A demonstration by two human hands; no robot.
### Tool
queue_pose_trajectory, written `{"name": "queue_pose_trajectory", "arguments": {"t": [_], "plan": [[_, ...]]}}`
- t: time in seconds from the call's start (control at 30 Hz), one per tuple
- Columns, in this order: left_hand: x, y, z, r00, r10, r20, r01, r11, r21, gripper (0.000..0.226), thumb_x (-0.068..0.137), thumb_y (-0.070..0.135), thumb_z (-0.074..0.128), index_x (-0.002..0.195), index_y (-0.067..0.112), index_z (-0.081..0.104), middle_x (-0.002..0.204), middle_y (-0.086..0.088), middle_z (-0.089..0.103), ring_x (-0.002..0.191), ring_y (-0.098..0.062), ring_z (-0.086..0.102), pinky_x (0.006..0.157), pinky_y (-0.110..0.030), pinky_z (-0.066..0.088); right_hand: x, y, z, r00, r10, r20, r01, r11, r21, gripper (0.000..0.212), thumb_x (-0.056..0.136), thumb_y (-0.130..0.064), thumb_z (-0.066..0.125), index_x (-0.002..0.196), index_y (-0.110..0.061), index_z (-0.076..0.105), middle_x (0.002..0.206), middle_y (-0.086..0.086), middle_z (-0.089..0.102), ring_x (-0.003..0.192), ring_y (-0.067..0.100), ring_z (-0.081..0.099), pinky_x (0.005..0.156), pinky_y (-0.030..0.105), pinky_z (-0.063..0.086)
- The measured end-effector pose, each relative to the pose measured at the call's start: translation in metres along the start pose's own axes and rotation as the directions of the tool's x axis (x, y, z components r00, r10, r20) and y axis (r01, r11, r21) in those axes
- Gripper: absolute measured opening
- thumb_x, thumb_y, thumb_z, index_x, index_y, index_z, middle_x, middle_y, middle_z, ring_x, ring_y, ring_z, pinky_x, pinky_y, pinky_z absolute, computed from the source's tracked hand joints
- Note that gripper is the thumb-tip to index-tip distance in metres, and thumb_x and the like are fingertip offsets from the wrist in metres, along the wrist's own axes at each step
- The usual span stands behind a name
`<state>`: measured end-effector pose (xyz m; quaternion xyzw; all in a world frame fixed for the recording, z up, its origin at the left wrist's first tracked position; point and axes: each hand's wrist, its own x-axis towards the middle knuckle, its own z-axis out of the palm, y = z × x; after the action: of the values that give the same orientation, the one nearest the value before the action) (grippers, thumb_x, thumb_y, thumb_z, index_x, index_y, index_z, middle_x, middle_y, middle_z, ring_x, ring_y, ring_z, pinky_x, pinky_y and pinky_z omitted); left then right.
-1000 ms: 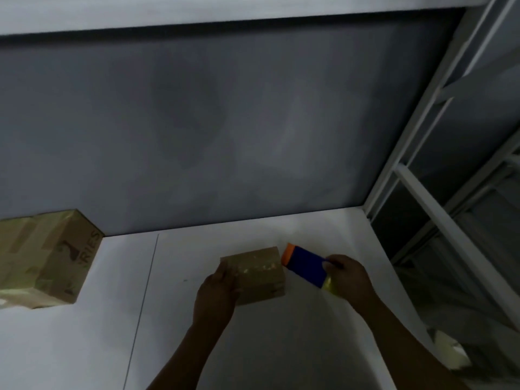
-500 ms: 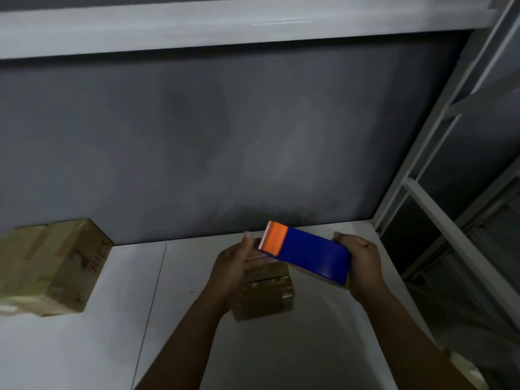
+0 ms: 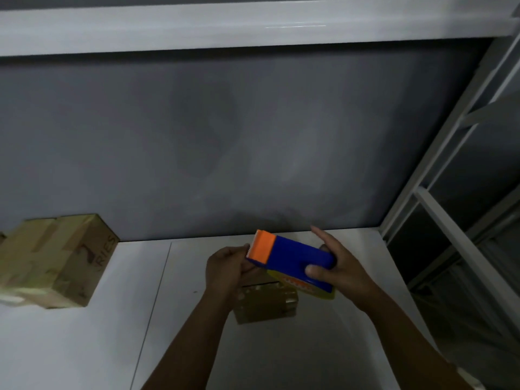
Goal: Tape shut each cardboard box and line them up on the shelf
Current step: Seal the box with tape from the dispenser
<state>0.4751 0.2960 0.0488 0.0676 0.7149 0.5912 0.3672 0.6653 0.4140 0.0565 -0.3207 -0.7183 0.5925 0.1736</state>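
A small cardboard box stands on the white shelf, partly hidden under my hands. Above it my right hand grips a blue tape dispenser with an orange toothed end and a yellowish roll beneath. My left hand pinches at the dispenser's orange end, fingers closed there; I cannot see the tape itself. A larger taped cardboard box with printed letters sits at the far left against the wall.
A grey back wall closes the shelf behind. A white upper shelf edge runs overhead. White metal rack uprights and braces stand at the right. A seam divides the shelf surface.
Both hands left the small box and rose above it. The right hand tilted the dispenser up, and the left hand came to its orange end.
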Motion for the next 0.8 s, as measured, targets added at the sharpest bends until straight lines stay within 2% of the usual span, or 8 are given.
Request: {"name": "queue_pose_trajectory", "arguments": {"t": [0.07,0.17,0.23,0.3,0.4,0.57,0.67,0.8], "plan": [[0.0,0.005,-0.002,1.0,-0.01,-0.019,0.008,0.999,-0.053,0.005,0.086,0.017,0.068,0.086,0.011,0.068,0.086,-0.016,0.071,0.08,-0.029,0.07,0.071,-0.039,0.058,0.001,-0.004,0.002,0.997,-0.062,0.052,0.068,0.991,-0.115,0.097,0.069,-0.027,0.082,0.134,-0.056,0.017,0.097,0.002,0.056,0.09,0.01,0.064,0.073,0.024,0.056],[-0.002,0.013,-0.003,0.999,-0.028,-0.017,0.026,0.991,-0.131,0.006,0.087,0.011,0.065,0.09,0.005,0.065,0.087,-0.02,0.068,0.079,-0.028,0.069,0.055,-0.027,0.056,0.004,-0.01,0.006,0.988,-0.112,0.107,0.135,0.961,-0.242,0.113,0.063,-0.025,0.085,0.133,-0.063,0.005,0.098,-0.008,0.054,0.087,0.011,0.063,0.068,0.022,0.054],[-0.006,0.015,0.0,1.0,-0.015,-0.017,0.013,0.992,-0.123,0.004,0.088,0.009,0.064,0.086,0.006,0.065,0.086,-0.019,0.068,0.079,-0.028,0.069,0.058,-0.029,0.057,0.006,-0.009,0.011,0.985,-0.122,0.12,0.157,0.923,-0.352,0.118,0.059,-0.033,0.087,0.131,-0.065,0.0,0.107,-0.02,0.047,0.092,0.006,0.058,0.07,0.019,0.054],[-0.007,0.014,0.002,1.0,0.014,-0.022,-0.016,0.997,-0.072,0.006,0.088,0.011,0.065,0.083,0.008,0.065,0.085,-0.018,0.069,0.079,-0.029,0.069,0.069,-0.038,0.059,0.008,-0.002,0.016,0.984,-0.119,0.131,0.166,0.876,-0.453,0.118,0.057,-0.044,0.086,0.133,-0.065,-0.002,0.114,-0.023,0.041,0.099,0.004,0.054,0.076,0.021,0.054],[-0.008,0.012,-0.001,0.998,0.061,-0.027,-0.062,0.998,-0.009,0.007,0.089,0.014,0.064,0.083,0.01,0.065,0.083,-0.016,0.07,0.079,-0.028,0.069,0.076,-0.043,0.058,0.009,0.006,0.02,0.974,-0.18,0.141,0.226,0.843,-0.489,0.104,0.059,-0.052,0.083,0.135,-0.061,0.012,0.126,-0.019,0.046,0.107,0.002,0.053,0.082,0.025,0.056],[-0.004,0.009,-0.011,0.985,0.158,-0.071,-0.155,0.986,0.054,0.007,0.088,0.012,0.064,0.083,0.011,0.069,0.077,-0.009,0.07,0.074,-0.023,0.069,0.07,-0.036,0.059,0.01,-0.012,0.011,0.969,-0.218,0.118,0.247,0.885,-0.394,0.083,0.061,-0.04,0.086,0.127,-0.053,0.038,0.12,-0.028,0.054,0.107,-0.007,0.054,0.081,0.018,0.054],[0.0,0.007,-0.016,0.985,0.153,-0.086,-0.152,0.988,0.013,0.008,0.087,0.008,0.063,0.093,0.007,0.069,0.081,-0.01,0.071,0.074,-0.021,0.07,0.064,-0.028,0.057,0.012,-0.022,0.009,0.961,-0.238,0.139,0.275,0.862,-0.426,0.082,0.06,-0.041,0.086,0.128,-0.047,0.04,0.12,-0.026,0.055,0.107,-0.007,0.053,0.082,0.018,0.054],[0.002,0.004,-0.015,0.988,0.079,-0.134,-0.09,0.993,-0.078,0.015,0.087,0.0,0.059,0.084,0.013,0.066,0.084,-0.015,0.069,0.079,-0.027,0.069,0.068,-0.034,0.057,0.015,-0.028,0.01,0.944,-0.268,0.194,0.33,0.803,-0.496,0.086,0.062,-0.047,0.083,0.135,-0.041,0.039,0.121,-0.023,0.057,0.107,-0.006,0.055,0.081,0.017,0.054]]}}
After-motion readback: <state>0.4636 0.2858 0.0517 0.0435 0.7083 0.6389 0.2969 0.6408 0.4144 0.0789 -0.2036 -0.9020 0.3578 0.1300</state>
